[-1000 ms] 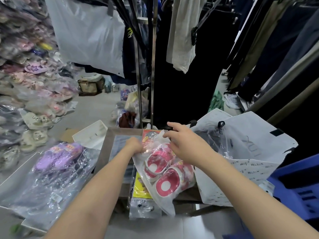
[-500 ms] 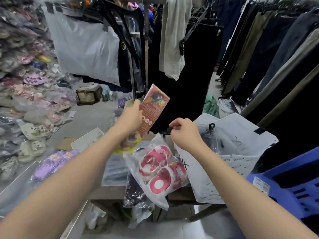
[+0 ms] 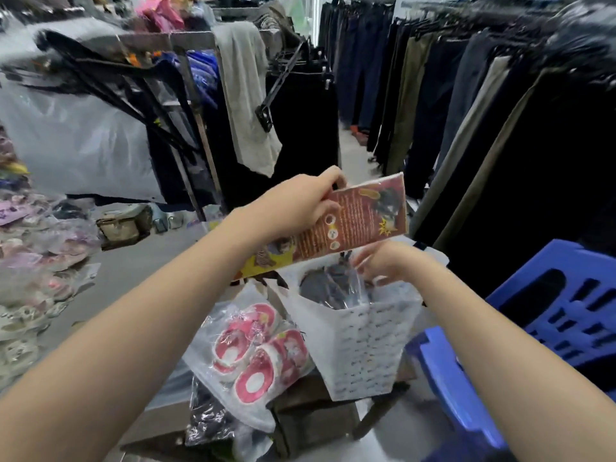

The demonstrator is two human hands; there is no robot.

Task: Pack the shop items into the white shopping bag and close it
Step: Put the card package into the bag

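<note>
My left hand (image 3: 300,205) grips a flat red and yellow packet (image 3: 360,221) and holds it tilted just above the mouth of the white shopping bag (image 3: 363,345). The bag stands upright on a small wooden table (image 3: 313,418) and has small printed text on its side. My right hand (image 3: 383,261) pinches the bag's far rim and holds the mouth apart. Dark plastic-wrapped items (image 3: 330,285) lie inside the bag. A clear packet of pink and white slippers (image 3: 256,348) leans against the bag's left side.
A dark wrapped packet (image 3: 213,425) hangs off the table's front. A blue plastic chair (image 3: 546,325) stands close on the right. Racks of dark trousers (image 3: 433,105) fill the right and back. Piles of bagged slippers (image 3: 36,248) line the left floor.
My left hand has carried the red packet up and to the right, from over the table to above the bag's mouth. My right hand has shifted along the bag's rim. The view tilted upward.
</note>
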